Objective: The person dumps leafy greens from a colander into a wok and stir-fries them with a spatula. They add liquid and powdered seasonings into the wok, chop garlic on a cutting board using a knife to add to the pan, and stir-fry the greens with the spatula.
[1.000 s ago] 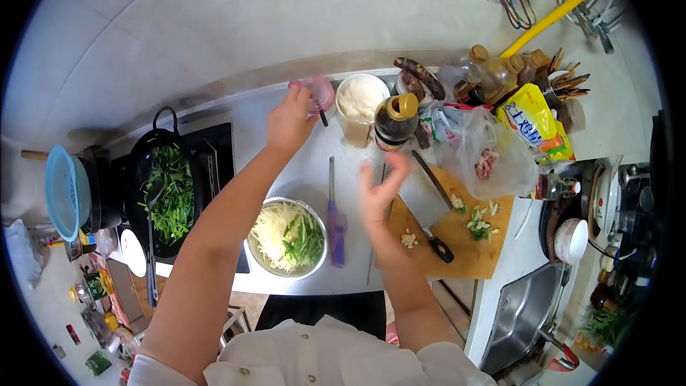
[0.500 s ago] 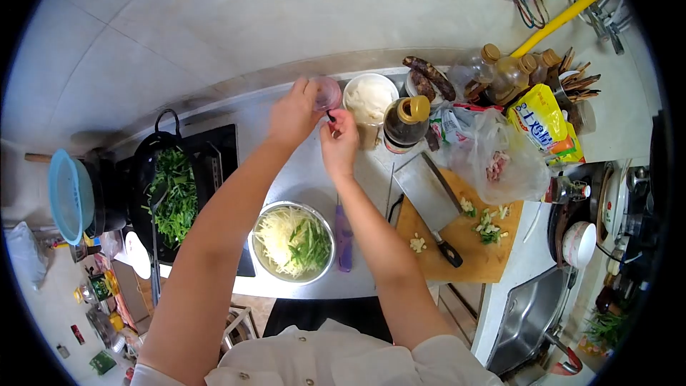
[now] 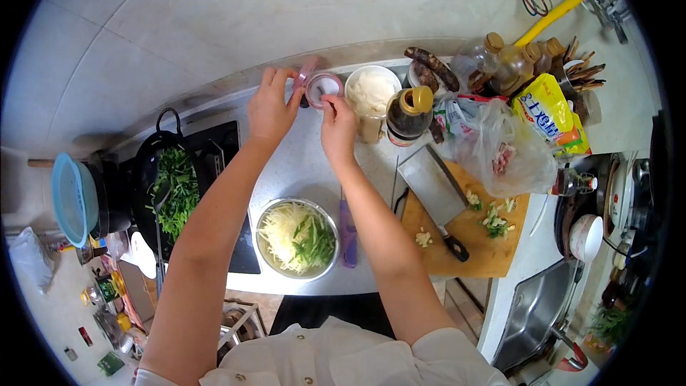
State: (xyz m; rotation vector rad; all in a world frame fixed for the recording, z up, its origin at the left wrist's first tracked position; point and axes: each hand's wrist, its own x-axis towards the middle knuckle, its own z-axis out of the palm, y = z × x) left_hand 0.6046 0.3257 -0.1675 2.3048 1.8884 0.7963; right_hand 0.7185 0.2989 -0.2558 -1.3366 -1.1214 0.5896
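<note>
1. Steel bowl [image 3: 271, 263]: silver, with pale-yellow shreds [image 3: 280, 230] and green strips [image 3: 316, 244].
2. Jar [image 3: 325, 88], beyond the bowl: translucent pink; lid [image 3: 308, 69] likewise pink.
3. Bottle [image 3: 406, 121], beyond and right of the bowl: dark brown, cap [image 3: 417, 100] golden yellow.
4. Wok [image 3: 143, 189], left of the bowl: black; leaves [image 3: 177, 207] deep green.
5. Chopping board [image 3: 493, 257], right of the bowl: orange-tan.
6. Packet [image 3: 543, 111], far right of the bowl: yellow with dark lettering, its hue hard to judge.

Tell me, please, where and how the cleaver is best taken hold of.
I would grip the cleaver by its black handle, right hand coming from the person's side: the handle lies over the cutting board, pointing towards the person and rightwards, while the wide blade points away.
</note>
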